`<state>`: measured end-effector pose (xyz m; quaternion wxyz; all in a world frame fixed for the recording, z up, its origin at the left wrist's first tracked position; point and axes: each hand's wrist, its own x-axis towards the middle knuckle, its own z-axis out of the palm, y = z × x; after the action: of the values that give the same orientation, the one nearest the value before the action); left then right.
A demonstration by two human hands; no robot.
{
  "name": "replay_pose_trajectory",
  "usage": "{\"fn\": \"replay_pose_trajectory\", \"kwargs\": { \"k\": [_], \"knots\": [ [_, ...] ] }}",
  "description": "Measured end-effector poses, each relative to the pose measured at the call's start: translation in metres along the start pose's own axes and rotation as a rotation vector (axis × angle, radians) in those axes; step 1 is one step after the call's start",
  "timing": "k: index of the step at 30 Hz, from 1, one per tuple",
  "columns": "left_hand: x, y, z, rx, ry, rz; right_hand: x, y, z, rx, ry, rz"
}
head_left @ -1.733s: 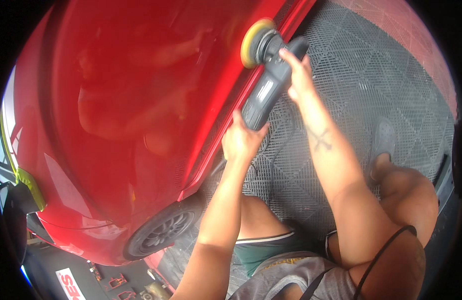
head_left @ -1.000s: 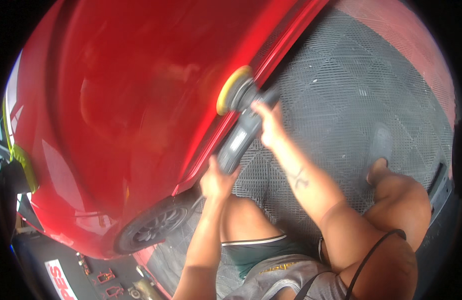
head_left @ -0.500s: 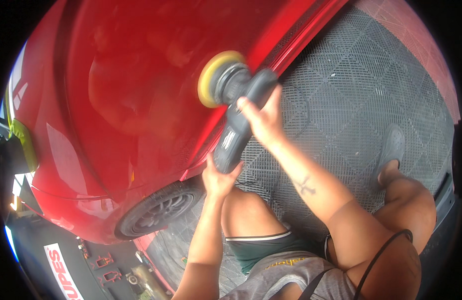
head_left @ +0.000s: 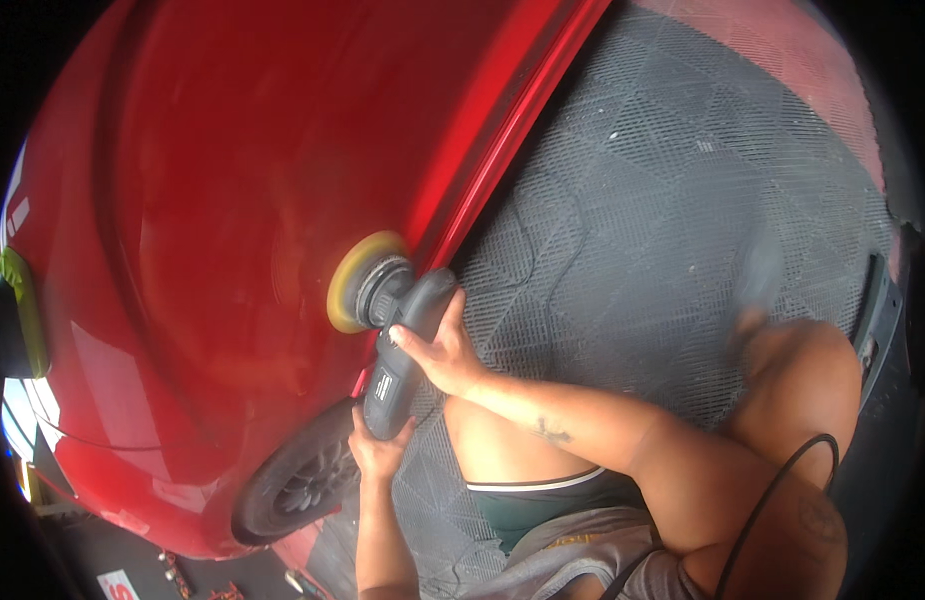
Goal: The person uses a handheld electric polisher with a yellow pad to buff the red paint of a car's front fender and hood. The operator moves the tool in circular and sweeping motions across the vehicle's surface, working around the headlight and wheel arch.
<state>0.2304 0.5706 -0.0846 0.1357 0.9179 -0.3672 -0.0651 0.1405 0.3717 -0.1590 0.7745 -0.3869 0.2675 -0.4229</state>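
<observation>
I hold a dark grey and black car polisher point(head_left: 391, 390) with both hands, beside the side panel of a red car point(head_left: 233, 200). My right hand point(head_left: 445, 350) is wrapped round its head end, the thumb on the near side. My left hand point(head_left: 380, 450) grips the rear end of the body from below. The round yellow foam pad point(head_left: 349, 285) faces the red panel, low on the side just ahead of the wheel point(head_left: 308, 485). Whether the pad presses on the paint or sits slightly off it, I cannot tell.
Grey grid floor tiles point(head_left: 633, 220) lie to the right, with red tiles point(head_left: 783, 60) at the far right. A dark cord point(head_left: 553, 290) trails across the floor. A black cable point(head_left: 778, 480) loops over my right upper arm. A yellow-green cloth point(head_left: 21, 310) hangs at the far left.
The polisher and both hands have shifted down and left in view, closer to the wheel. The view has also turned, and my foot at the right is blurred by motion.
</observation>
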Motion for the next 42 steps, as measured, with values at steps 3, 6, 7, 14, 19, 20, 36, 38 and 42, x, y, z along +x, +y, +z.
{"fn": "replay_pose_trajectory", "kwargs": {
  "k": [3, 6, 7, 14, 19, 20, 36, 38, 42],
  "knots": [
    [0.017, 0.022, 0.033, -0.108, 0.013, 0.046, 0.029, -0.031, -0.025, 0.068, 0.012, -0.007],
    [0.038, 0.086, 0.063, -0.225, 0.035, 0.049, 0.069, -0.055, -0.055, -0.034, 0.080, -0.222],
    [0.046, 0.105, 0.067, -0.242, 0.045, 0.048, 0.084, -0.063, -0.066, 0.005, 0.106, -0.242],
    [0.121, 0.242, 0.100, -0.253, -0.006, 0.134, 0.197, -0.146, -0.149, -0.048, 0.268, -0.309],
    [0.170, 0.337, 0.123, -0.129, 0.053, 0.102, 0.276, -0.204, -0.205, -0.009, 0.252, -0.339],
    [0.182, 0.354, 0.128, -0.172, 0.019, 0.070, 0.289, -0.219, -0.220, 0.000, 0.250, -0.338],
    [0.139, 0.315, 0.126, -0.200, -0.027, -0.030, 0.253, -0.179, -0.196, -0.024, 0.244, -0.287],
    [0.127, 0.280, 0.127, -0.222, 0.014, -0.005, 0.231, -0.165, -0.177, -0.047, 0.233, -0.275],
    [0.092, 0.206, 0.102, -0.230, -0.045, 0.011, 0.174, -0.121, -0.127, -0.054, 0.253, -0.287]
  ]
}}
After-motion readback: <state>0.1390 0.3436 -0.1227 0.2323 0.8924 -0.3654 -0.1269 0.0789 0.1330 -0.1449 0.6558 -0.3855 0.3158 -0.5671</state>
